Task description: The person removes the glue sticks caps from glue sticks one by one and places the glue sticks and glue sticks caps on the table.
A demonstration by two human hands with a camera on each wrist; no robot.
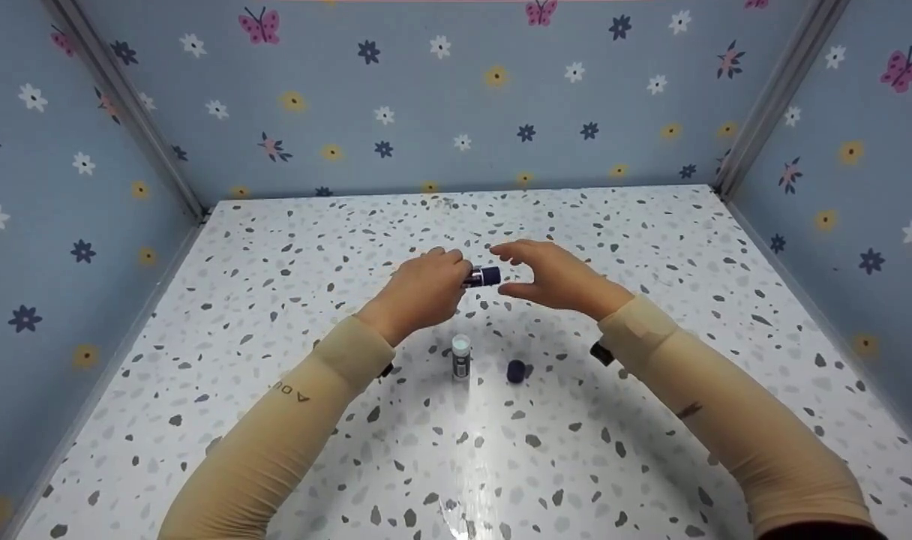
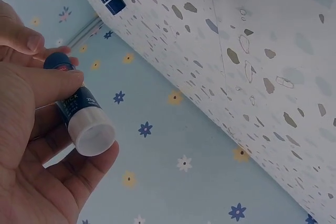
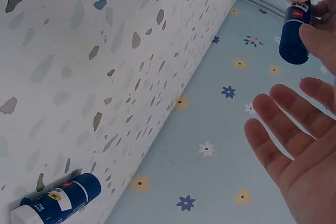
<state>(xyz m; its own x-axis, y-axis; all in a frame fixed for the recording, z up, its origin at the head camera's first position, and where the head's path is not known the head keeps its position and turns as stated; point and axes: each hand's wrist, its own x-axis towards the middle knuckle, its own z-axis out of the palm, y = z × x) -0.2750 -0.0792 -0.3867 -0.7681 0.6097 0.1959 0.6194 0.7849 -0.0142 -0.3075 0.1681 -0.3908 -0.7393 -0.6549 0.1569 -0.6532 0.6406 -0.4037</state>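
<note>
My left hand (image 1: 424,291) grips a dark blue glue stick (image 1: 474,279) between thumb and fingers above the table. Its blue cap (image 1: 491,276) points right, and in the left wrist view a white hollow-looking base (image 2: 94,134) faces the camera. Just right of the cap is my right hand (image 1: 557,276), fingers spread and thumb apart, not touching the stick. Below the hands, another glue stick (image 1: 461,358) with a pale, whitish end is on the table. Beside it sits a short dark blue cylinder (image 1: 516,371), perhaps a cap.
The speckled white table (image 1: 313,247) meets blue flowered panels (image 1: 441,97) at the back and sides. In the right wrist view a blue glue stick (image 3: 63,200) lies on the table. Small dark objects (image 1: 601,352) show partly from under both sleeves.
</note>
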